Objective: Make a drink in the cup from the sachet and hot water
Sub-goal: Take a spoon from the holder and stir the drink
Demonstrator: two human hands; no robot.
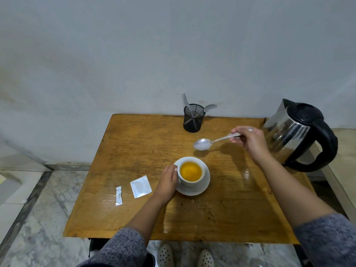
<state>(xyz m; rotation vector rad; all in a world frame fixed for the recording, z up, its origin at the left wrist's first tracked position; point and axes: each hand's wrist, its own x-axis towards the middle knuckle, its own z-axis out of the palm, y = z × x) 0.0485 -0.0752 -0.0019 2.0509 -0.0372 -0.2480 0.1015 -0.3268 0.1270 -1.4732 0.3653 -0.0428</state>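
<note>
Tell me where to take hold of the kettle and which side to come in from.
Take the kettle by its black loop handle, coming in from the right and near side. The handle curves out on that side, away from the spout at the back left, and leaves a gap from the shiny steel body, which probably holds hot water. The right hand is nearest but holds the spoon.

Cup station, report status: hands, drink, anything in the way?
Left hand steadies cup on saucer. Right hand holds spoon above table, clear of cup. Cup holds orange liquid. Path unobstructed.
</note>
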